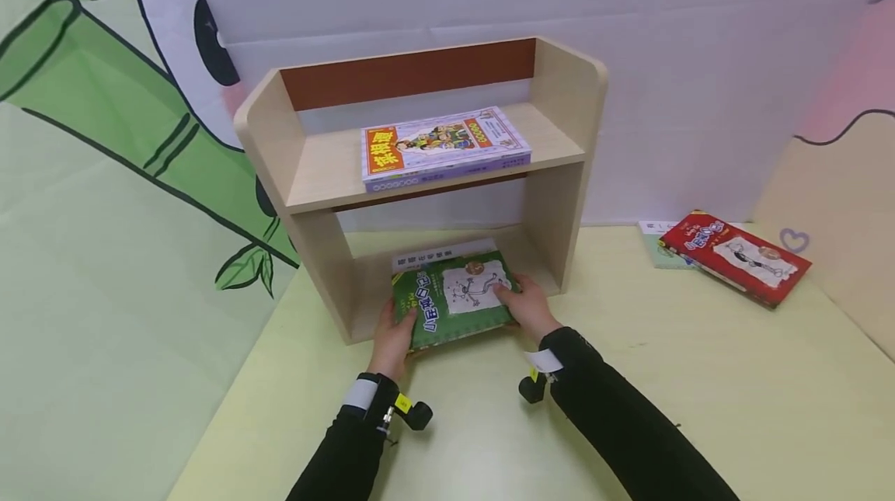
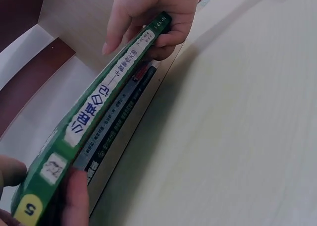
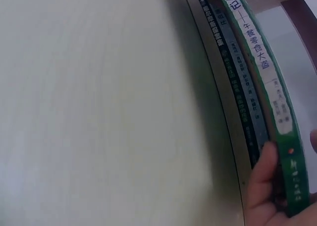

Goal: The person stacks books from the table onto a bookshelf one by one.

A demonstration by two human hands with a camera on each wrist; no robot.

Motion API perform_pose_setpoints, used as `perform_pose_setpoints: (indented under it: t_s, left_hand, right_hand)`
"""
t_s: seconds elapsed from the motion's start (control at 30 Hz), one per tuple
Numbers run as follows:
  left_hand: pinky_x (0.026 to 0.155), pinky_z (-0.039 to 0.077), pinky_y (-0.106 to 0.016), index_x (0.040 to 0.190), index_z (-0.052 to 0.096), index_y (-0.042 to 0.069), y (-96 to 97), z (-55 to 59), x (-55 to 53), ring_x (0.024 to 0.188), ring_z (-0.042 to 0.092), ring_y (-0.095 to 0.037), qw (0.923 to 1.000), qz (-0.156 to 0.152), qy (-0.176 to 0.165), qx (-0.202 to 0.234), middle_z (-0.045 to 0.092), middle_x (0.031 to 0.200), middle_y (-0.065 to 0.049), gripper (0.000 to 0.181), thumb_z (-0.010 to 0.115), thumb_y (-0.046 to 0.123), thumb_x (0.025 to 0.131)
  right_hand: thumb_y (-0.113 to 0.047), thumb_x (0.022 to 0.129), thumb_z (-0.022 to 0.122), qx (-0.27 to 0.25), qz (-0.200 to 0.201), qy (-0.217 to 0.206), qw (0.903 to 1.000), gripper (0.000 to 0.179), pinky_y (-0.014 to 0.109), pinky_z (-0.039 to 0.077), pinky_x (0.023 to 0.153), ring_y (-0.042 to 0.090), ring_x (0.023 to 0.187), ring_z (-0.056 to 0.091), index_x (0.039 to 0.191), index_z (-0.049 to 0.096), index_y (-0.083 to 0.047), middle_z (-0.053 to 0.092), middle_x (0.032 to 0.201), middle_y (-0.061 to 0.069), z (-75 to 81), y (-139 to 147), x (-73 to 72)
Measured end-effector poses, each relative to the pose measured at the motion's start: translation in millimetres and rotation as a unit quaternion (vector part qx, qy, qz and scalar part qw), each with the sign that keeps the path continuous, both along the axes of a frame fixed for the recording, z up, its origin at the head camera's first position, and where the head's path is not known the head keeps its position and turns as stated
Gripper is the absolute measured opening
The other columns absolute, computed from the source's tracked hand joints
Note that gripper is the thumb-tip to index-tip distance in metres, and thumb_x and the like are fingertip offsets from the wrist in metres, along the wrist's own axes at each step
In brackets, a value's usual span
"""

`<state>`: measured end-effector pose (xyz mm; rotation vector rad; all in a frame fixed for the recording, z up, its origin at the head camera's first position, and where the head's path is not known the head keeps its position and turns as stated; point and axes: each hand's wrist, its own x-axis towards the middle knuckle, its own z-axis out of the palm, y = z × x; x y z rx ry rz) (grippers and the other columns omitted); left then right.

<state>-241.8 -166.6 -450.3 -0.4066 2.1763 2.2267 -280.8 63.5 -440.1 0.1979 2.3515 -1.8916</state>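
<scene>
2 arms point(image 1: 622, 415) reach forward, left fingers point(image 2: 77, 196) and right fingers point(image 3: 262, 171) gripping.

The table point(image 1: 664, 346) bears a wooden bookshelf point(image 1: 552, 213) (purple book point(image 1: 447, 145) on its upper board point(image 1: 325, 167)) and two overlapping books point(image 1: 734, 259).

Above the lower front edge of the matt, wood-grained shelf point(image 1: 569, 101), the green book point(image 1: 457, 300) shows smooth printed paper. The worktop point(image 1: 699, 361) looks smooth, faintly glossy; near its back right corner, the red book point(image 1: 737, 259) looks paper-covered. Black sleeves point(image 1: 615, 408) look like matt cloth.
</scene>
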Motion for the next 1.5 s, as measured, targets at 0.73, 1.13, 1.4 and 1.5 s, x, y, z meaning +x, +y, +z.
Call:
perform_pose_setpoints:
  t_s: [0.73, 1.13, 1.4, 1.5]
  left_hand:
    - [0.101, 0.040, -0.056, 0.143, 0.033, -0.005, -8.8, -2.6, 21.1, 0.117, 0.050, -0.043, 0.9218, -0.088, 0.108, -0.362, 0.053, 0.126, -0.028, 0.098, 0.089, 0.013, 0.065]
    - [0.096, 0.042, -0.057, 0.124, 0.055, -0.007, -17.2, 0.3, 4.0, 0.115, 0.049, -0.047, 0.8975, -0.046, 0.120, -0.422, 0.056, 0.120, -0.032, 0.072, 0.088, 0.026, 0.069]
    - [0.080, 0.051, -0.047, 0.112, 0.060, -0.005, -20.4, -2.1, -8.6, 0.092, 0.061, -0.031, 0.9103, -0.026, 0.120, -0.395, 0.065, 0.103, -0.018, 0.057, 0.085, 0.028, 0.074]
    - [0.076, 0.051, -0.047, 0.104, 0.061, -0.004, -19.8, -1.7, -11.6, 0.088, 0.061, -0.031, 0.9054, -0.009, 0.128, -0.405, 0.066, 0.097, -0.017, 0.051, 0.084, 0.029, 0.074]
  right_hand:
    - [-0.005, 0.073, 0.083, 0.156, 0.141, 0.092, 0.9734, 0.094, 0.048, 0.045, 0.096, 0.041, 0.115, 0.051, 0.146, 0.027, 0.011, 0.043, 0.130, 0.029, -1.2, 31.4, 10.4]
    - [-0.016, 0.078, 0.081, 0.201, 0.092, 0.159, 0.9622, 0.064, 0.045, 0.049, 0.085, 0.032, 0.101, 0.056, 0.130, 0.052, 0.008, 0.052, 0.118, 0.024, -9.6, 26.2, 1.6]
    - [-0.022, 0.083, 0.078, 0.260, 0.090, 0.179, 0.9445, 0.046, 0.048, 0.046, 0.091, 0.033, 0.102, 0.056, 0.116, 0.061, 0.006, 0.062, 0.110, 0.021, -3.4, 17.0, -6.9]
    - [-0.022, 0.083, 0.078, 0.265, 0.084, 0.168, 0.9457, 0.040, 0.044, 0.048, 0.082, 0.028, 0.092, 0.057, 0.108, 0.063, 0.006, 0.063, 0.101, 0.017, -0.1, 15.1, -8.2]
